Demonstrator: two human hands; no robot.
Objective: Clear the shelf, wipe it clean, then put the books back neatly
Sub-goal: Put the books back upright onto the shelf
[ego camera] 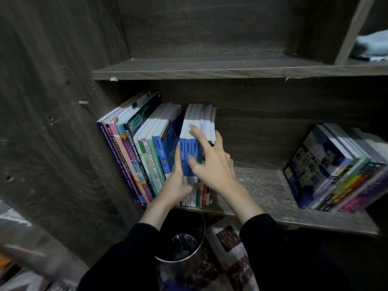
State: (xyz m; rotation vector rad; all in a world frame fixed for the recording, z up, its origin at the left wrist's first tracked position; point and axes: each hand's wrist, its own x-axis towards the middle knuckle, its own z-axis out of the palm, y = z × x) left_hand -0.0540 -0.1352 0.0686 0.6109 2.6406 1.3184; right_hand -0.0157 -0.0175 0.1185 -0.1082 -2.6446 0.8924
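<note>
A bundle of thin blue-spined books (187, 150) stands upright on the middle shelf board (260, 185), just right of a leaning row of books (134, 148). My left hand (178, 182) grips the bundle low on its left side, thumb up along the spines. My right hand (213, 162) clasps the same bundle from the right, with the thumb across the spines, the index finger reaching over the white page tops, and the other fingers round the right side. Further right, another group of books (327, 164) leans on the same board.
The upper shelf (210, 66) holds no books, and a pale cloth (373, 45) lies in the compartment at top right. Below the shelf stands a shiny metal bin (180, 244) on a patterned rug (231, 246). The cabinet's side wall (63, 122) closes off the left.
</note>
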